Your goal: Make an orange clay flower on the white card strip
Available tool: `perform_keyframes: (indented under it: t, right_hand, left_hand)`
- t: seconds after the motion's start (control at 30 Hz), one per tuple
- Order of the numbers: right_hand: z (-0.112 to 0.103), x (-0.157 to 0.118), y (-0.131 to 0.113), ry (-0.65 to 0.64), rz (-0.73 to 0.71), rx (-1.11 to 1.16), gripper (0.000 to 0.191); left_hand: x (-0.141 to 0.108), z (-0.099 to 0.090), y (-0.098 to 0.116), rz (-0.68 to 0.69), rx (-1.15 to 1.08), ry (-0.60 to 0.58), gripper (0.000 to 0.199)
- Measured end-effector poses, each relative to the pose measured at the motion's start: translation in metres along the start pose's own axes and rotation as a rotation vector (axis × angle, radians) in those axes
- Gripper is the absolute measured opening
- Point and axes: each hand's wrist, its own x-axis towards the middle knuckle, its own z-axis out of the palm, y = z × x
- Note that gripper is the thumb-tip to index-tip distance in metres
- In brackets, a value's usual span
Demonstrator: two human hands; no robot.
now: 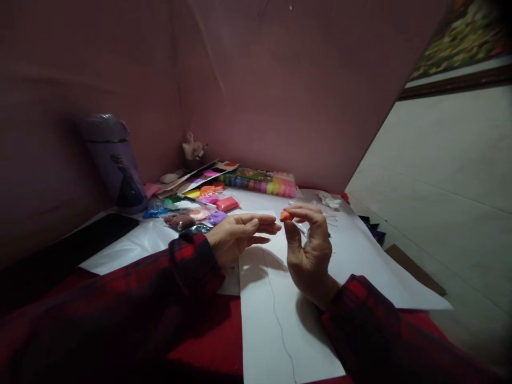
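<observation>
Between the thumb and fingertips of my right hand is a small orange piece of modelling clay, held above the paper. My left hand hovers just left of it with the fingers stretched out and nothing in them. A gap separates its fingertips from the clay. Below both hands lies a white sheet of paper with a wavy pencil line running down it. Left of my left hand are several packets of coloured clay, among them a red one and a purple one.
A purple tumbler stands at the left, behind a dark flat object. At the back lie a tray of coloured clay pots and some cards. Crumpled white tissue rests at the right rear. A red cloth covers the table.
</observation>
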Motion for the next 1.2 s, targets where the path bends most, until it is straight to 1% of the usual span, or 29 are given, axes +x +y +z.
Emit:
perform_keyframes:
  t: [0.1,0.13,0.17,0.27,0.3,0.37,0.43,0.53,0.6,0.67,0.73,0.8,0.93,1.07,1.2]
  right_hand:
    - [-0.0010,0.0003,0.0017,-0.145,-0.077,-0.099,0.021]
    - [-0.0012,0.0008,0.0023,-0.163,-0.083,-0.117,0.020]
    - [-0.0014,0.0014,0.0029,-0.151,-0.077,-0.120,0.020]
    - [-0.0020,0.0027,0.0039,-0.038,-0.049,-0.072,0.020]
    - [-0.0021,0.0026,0.0039,-0.043,-0.047,-0.063,0.019]
    - [-0.0017,0.0020,0.0038,-0.122,-0.050,-0.064,0.018]
    - [-0.0009,0.0010,0.0035,-0.196,-0.048,-0.072,0.017]
    - [0.0002,0.0002,0.0034,-0.212,-0.044,-0.074,0.021]
    - [0.0005,0.0002,0.0033,-0.215,-0.047,-0.075,0.025]
    - [0.0004,0.0002,0.0031,-0.233,-0.043,-0.078,0.024]
    - [0.0005,0.0002,0.0028,-0.252,-0.023,-0.069,0.017]
    - [0.0008,0.0005,0.0024,-0.239,0.017,-0.040,0.012]
    - [0.0020,0.0014,0.0023,-0.215,0.062,0.017,0.015]
    - [0.0024,0.0006,0.0034,-0.224,0.055,0.015,0.015]
    - [0.0031,-0.0015,0.0069,-0.212,0.109,0.002,0.010]
  left_hand:
    - [0.0002,0.0011,-0.0012,-0.014,-0.011,-0.058,0.032]
    - [0.0002,0.0013,-0.0014,-0.023,-0.016,-0.073,0.033]
    - [0.0003,0.0014,-0.0016,-0.035,-0.024,-0.077,0.034]
    - [0.0004,0.0023,-0.0013,-0.068,-0.053,-0.041,0.035]
    - [0.0002,0.0028,-0.0011,-0.068,-0.057,-0.026,0.034]
    - [-0.0006,0.0038,-0.0006,-0.053,-0.043,0.007,0.032]
    - [-0.0015,0.0047,0.0000,-0.038,0.000,0.072,0.031]
    - [-0.0020,0.0052,0.0011,-0.034,0.071,0.194,0.030]
    - [-0.0014,0.0049,0.0012,-0.021,0.102,0.243,0.030]
    - [-0.0007,0.0045,0.0003,-0.002,0.141,0.249,0.031]
    - [-0.0004,0.0043,-0.0011,0.013,0.184,0.227,0.033]
    - [-0.0007,0.0044,-0.0024,0.024,0.204,0.207,0.036]
    - [-0.0018,0.0044,-0.0037,-0.024,0.247,0.194,0.045]
    - [-0.0011,0.0037,-0.0041,-0.018,0.227,0.226,0.037]
    - [0.0005,0.0024,-0.0038,-0.002,0.179,0.254,0.032]
